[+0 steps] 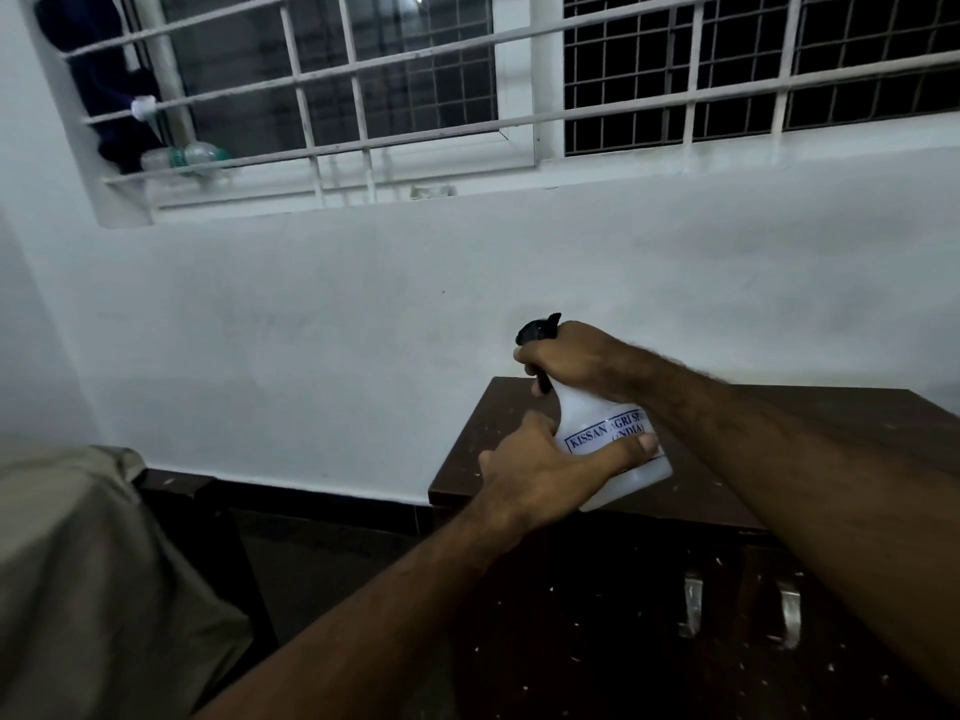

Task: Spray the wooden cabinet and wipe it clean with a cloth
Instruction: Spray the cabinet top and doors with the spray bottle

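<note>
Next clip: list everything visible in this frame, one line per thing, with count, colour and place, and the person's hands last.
spray bottle: 1, white with black trigger head and blue lettering, held above the cabinet top
wooden cabinet: 1, dark brown, pale specks on it, lower right against the wall
cabinet handles: 2, metallic, on the cabinet front
window grille: 1, white bars, across the top
plastic bottles: at least 2, clear with green labels, on the sill at left
dark cloth: 1, navy, hanging at the window's left edge
beige fabric: 1, lower left
wall: white, behind the cabinet
left hand: grips the bottle body
right hand: grips the trigger head
</note>
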